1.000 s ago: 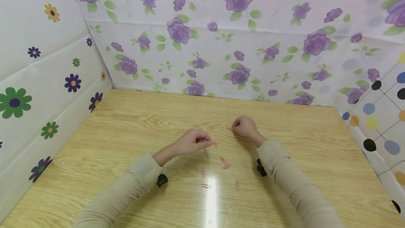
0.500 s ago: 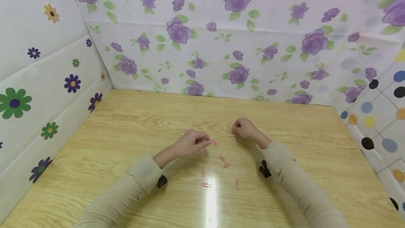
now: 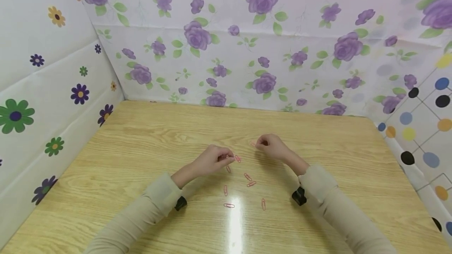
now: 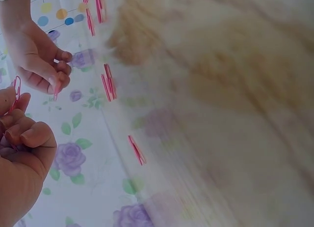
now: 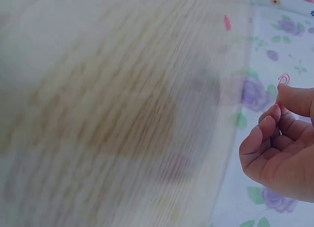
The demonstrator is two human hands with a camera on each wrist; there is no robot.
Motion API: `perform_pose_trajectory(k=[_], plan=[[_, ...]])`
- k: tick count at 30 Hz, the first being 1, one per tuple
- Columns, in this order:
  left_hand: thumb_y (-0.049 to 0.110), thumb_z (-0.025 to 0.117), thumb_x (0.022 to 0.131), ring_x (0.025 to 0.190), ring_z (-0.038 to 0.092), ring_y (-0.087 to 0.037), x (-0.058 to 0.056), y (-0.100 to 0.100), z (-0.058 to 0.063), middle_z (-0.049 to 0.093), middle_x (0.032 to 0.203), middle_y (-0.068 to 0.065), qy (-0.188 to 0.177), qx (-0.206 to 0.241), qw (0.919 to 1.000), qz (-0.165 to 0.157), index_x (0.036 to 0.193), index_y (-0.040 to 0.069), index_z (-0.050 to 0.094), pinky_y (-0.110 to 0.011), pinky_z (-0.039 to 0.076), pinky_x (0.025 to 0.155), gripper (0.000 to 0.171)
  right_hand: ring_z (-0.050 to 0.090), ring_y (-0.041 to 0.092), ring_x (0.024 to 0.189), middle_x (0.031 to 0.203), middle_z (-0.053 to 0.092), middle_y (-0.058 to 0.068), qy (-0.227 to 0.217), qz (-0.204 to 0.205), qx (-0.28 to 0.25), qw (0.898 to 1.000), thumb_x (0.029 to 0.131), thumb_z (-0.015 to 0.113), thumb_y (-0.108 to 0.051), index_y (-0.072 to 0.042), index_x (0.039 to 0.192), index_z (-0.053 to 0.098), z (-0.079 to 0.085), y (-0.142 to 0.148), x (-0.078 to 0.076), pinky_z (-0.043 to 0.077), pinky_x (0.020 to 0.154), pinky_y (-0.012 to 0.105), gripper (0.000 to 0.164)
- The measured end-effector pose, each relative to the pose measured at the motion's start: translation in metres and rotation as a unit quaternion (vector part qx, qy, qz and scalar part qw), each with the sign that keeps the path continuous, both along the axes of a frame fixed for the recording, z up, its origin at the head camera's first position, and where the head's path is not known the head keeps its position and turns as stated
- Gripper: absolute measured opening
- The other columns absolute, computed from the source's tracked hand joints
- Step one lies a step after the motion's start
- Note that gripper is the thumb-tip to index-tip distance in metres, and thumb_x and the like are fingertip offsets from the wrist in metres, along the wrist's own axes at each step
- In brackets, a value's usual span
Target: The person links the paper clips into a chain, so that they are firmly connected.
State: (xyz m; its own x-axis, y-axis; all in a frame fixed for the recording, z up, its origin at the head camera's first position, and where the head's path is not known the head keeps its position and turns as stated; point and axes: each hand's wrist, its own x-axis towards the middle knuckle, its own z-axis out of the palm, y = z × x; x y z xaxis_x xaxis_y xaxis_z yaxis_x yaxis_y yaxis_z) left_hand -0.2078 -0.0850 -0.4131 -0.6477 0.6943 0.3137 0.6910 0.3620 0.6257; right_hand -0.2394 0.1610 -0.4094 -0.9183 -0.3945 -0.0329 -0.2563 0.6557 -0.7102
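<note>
Near the table's middle, the left hand [image 3: 209, 160] pinches a pink paper clip [image 3: 238, 158] between thumb and fingertips. In the left wrist view, this clip [image 4: 17, 87] stands up from the fingertips, and more pink wire shows by the curled fingers. Farther back and to the right, the right hand [image 3: 274, 147] pinches another pink paper clip [image 3: 252, 144]. The rounded end of that clip [image 5: 284, 79] pokes out past the thumb in the right wrist view, while its other fingers curl loosely. The hands are a short gap apart.
Several pink paper clips lie on the wooden table [image 3: 159, 128], among them an overlapping pair [image 3: 248, 177], a clip [image 3: 229, 205] at the front and one [image 3: 263, 204] farther right. Flower-patterned sheets [image 3: 212, 42] stand behind and to the left, a dotted sheet [image 3: 423, 128] to the right.
The right hand, still pinching its clip, has turned a little and come slightly nearer, its forearm swinging out to the right. The left hand has stayed almost in place.
</note>
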Motion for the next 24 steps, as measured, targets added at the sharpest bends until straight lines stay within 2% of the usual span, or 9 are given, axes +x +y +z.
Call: perform_pose_trajectory(k=[3, 9, 15, 18, 24], plan=[[0.013, 0.057, 0.091, 0.046, 0.033, -0.001, 0.000, 0.000, 0.000, 0.049, 0.056, 0.007, 0.003, 0.002, 1.0000, -0.001, 0.089, 0.001, 0.067, -0.018, 0.031, 0.044, 0.016, 0.043, 0.015, 0.062, 0.077, 0.058, 0.012, 0.002, 0.005, -0.008, 1.000, 0.092, 0.053, -0.009, 0.005, 0.088, 0.062, 0.002, 0.000, 0.005, 0.037, 0.057, 0.029, 0.017], [0.012, 0.056, 0.091, 0.047, 0.035, -0.001, 0.000, 0.001, 0.003, 0.052, 0.057, 0.003, 0.001, 0.007, 1.0000, -0.004, 0.089, 0.001, 0.067, -0.019, 0.033, 0.045, 0.016, 0.040, 0.015, 0.060, 0.072, 0.053, 0.008, 0.004, 0.015, -0.031, 0.999, 0.092, 0.054, -0.008, 0.005, 0.088, 0.061, 0.008, -0.001, 0.013, 0.035, 0.056, 0.029, 0.016], [0.012, 0.056, 0.091, 0.045, 0.033, -0.002, 0.000, 0.003, 0.006, 0.046, 0.055, 0.007, 0.000, -0.002, 1.0000, 0.005, 0.090, 0.000, 0.066, -0.019, 0.031, 0.045, 0.016, 0.041, 0.015, 0.060, 0.072, 0.054, 0.012, 0.014, 0.018, -0.042, 0.999, 0.091, 0.055, -0.009, 0.003, 0.086, 0.060, 0.015, -0.005, 0.022, 0.035, 0.056, 0.029, 0.014], [0.010, 0.057, 0.090, 0.045, 0.033, -0.002, -0.001, 0.004, 0.006, 0.045, 0.055, 0.007, 0.007, 0.000, 0.9999, 0.010, 0.089, 0.000, 0.066, -0.019, 0.032, 0.045, 0.014, 0.041, 0.015, 0.060, 0.072, 0.054, 0.013, 0.021, 0.021, -0.047, 0.998, 0.091, 0.055, -0.008, 0.001, 0.084, 0.060, 0.016, -0.006, 0.025, 0.035, 0.056, 0.028, 0.013], [0.010, 0.058, 0.090, 0.045, 0.033, -0.002, -0.003, 0.006, 0.008, 0.044, 0.054, 0.007, 0.029, 0.001, 0.9994, 0.017, 0.086, 0.000, 0.066, -0.019, 0.031, 0.044, 0.013, 0.042, 0.015, 0.059, 0.069, 0.053, 0.008, 0.029, 0.028, -0.069, 0.997, 0.091, 0.056, -0.008, -0.005, 0.081, 0.060, 0.018, -0.009, 0.030, 0.036, 0.054, 0.027, 0.011]])
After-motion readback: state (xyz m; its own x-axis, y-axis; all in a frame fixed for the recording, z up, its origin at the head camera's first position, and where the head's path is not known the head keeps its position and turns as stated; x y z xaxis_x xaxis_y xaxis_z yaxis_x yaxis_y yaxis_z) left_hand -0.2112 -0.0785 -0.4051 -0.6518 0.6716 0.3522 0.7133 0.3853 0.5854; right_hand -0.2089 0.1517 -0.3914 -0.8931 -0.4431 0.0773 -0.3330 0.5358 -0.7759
